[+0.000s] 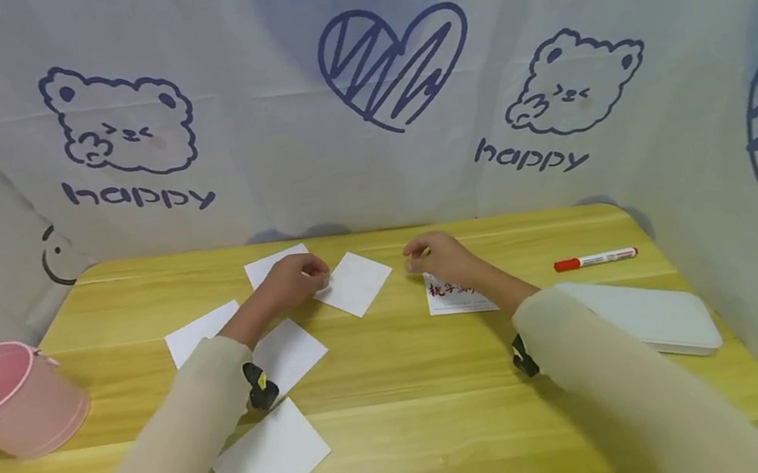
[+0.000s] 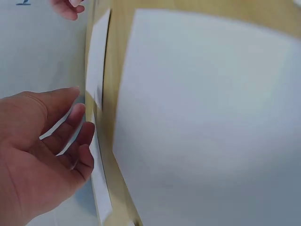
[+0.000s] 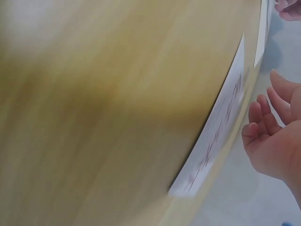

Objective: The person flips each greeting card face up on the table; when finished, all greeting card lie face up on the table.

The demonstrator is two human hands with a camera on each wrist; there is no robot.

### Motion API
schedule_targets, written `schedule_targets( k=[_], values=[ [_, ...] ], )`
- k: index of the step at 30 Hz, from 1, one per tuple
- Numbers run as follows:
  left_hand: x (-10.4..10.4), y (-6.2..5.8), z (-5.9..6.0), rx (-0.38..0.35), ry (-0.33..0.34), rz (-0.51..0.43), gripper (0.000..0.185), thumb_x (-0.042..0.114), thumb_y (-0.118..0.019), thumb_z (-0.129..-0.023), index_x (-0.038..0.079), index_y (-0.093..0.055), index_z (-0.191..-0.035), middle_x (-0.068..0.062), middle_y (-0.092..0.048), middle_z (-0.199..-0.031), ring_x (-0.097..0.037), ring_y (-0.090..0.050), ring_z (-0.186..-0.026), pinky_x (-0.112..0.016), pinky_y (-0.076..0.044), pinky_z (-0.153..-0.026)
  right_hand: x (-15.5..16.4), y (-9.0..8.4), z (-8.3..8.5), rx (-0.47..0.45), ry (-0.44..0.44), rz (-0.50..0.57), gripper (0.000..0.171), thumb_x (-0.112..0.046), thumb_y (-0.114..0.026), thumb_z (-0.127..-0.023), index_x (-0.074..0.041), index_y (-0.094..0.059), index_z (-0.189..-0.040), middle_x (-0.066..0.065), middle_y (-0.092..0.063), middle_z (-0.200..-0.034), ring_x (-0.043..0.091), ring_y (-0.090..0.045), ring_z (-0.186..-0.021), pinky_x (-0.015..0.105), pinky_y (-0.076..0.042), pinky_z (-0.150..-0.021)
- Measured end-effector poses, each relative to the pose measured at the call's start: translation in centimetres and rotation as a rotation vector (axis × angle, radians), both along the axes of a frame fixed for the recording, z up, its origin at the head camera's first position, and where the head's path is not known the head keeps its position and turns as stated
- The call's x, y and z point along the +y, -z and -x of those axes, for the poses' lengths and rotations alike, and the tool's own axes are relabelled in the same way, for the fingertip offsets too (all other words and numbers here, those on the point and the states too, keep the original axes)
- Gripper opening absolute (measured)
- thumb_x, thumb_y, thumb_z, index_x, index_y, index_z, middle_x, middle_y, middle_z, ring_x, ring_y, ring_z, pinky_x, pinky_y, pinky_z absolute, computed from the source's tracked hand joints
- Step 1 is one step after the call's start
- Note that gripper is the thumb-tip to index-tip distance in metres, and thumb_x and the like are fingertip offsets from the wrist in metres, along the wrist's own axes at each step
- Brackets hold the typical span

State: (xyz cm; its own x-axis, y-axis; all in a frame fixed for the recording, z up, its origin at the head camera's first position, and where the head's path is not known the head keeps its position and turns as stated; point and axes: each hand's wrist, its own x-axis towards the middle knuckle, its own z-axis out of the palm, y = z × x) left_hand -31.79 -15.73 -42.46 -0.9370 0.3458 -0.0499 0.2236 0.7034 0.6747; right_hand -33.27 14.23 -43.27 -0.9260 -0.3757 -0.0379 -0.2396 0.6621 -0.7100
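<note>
My left hand (image 1: 295,279) hovers at the left corner of a small white square card (image 1: 359,282). Its fingers are loosely bent, and the left wrist view shows nothing between thumb and fingertips. To the right of that card, apart from it, is my right hand (image 1: 445,258), also with loosely bent fingers and nothing held. Below the right hand lies a white card with red handwritten characters (image 1: 454,299), partly covered by the hand and forearm. Blank white cards lie around the left arm: one behind the hand (image 1: 267,264), others (image 1: 201,331) (image 1: 291,353) beside the forearm, another (image 1: 272,462) nearer the front.
A pink bucket (image 1: 8,420) stands at the table's left edge. On the right lie a red-capped marker (image 1: 596,259) and a white flat case (image 1: 659,314), partly behind the right sleeve. A curtain (image 1: 304,157) with bear and heart drawings hangs behind the wooden table (image 1: 417,450).
</note>
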Motion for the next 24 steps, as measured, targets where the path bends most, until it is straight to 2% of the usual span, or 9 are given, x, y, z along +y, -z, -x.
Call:
schedule_targets(
  k=[7, 13, 20, 24],
  values=[
    [-2.0, 0.3, -0.8, -0.020, -0.024, -0.011, 0.022, 0.012, -0.069, -0.095, 0.001, -0.069, -0.113, -0.013, -0.068, -0.107, -0.026, -0.059, -0.101, -0.040, -0.045, -0.093, -2.7, 0.2, 0.2, -0.038, -0.005, 0.011, 0.039, -0.021, -0.067, -0.098, -0.003, -0.062, -0.133, 0.012, -0.065, -0.124, 0.027, -0.060, -0.114, 0.040, -0.051, -0.095],
    [-2.4, 0.4, -0.7, -0.024, 0.018, 0.018, 0.025, 0.013, -0.072, -0.093, -0.002, -0.069, -0.113, -0.012, -0.068, -0.101, -0.023, -0.059, -0.096, -0.041, -0.047, -0.094, -3.4, 0.7, 0.9, -0.058, -0.003, -0.019, 0.045, -0.026, -0.070, -0.096, -0.004, -0.061, -0.135, 0.013, -0.062, -0.132, 0.028, -0.057, -0.124, 0.041, -0.047, -0.105],
    [-2.4, 1.1, -0.1, -0.040, 0.042, 0.009, 0.022, 0.015, -0.074, -0.092, -0.001, -0.070, -0.107, -0.005, -0.065, -0.090, -0.018, -0.053, -0.086, -0.034, -0.044, -0.085, -4.2, 1.1, 1.2, 0.006, 0.006, -0.134, 0.047, -0.032, -0.075, -0.092, -0.007, -0.066, -0.130, 0.010, -0.065, -0.130, 0.026, -0.059, -0.120, 0.041, -0.049, -0.102],
    [-2.2, 1.1, 0.0, -0.047, 0.035, 0.019, 0.021, 0.014, -0.074, -0.092, -0.001, -0.069, -0.106, -0.004, -0.063, -0.086, -0.018, -0.052, -0.083, -0.032, -0.042, -0.081, -4.7, 1.0, 0.9, 0.024, 0.040, -0.176, 0.045, -0.033, -0.076, -0.091, -0.008, -0.068, -0.127, 0.008, -0.066, -0.127, 0.025, -0.060, -0.118, 0.039, -0.049, -0.100]
  ],
)
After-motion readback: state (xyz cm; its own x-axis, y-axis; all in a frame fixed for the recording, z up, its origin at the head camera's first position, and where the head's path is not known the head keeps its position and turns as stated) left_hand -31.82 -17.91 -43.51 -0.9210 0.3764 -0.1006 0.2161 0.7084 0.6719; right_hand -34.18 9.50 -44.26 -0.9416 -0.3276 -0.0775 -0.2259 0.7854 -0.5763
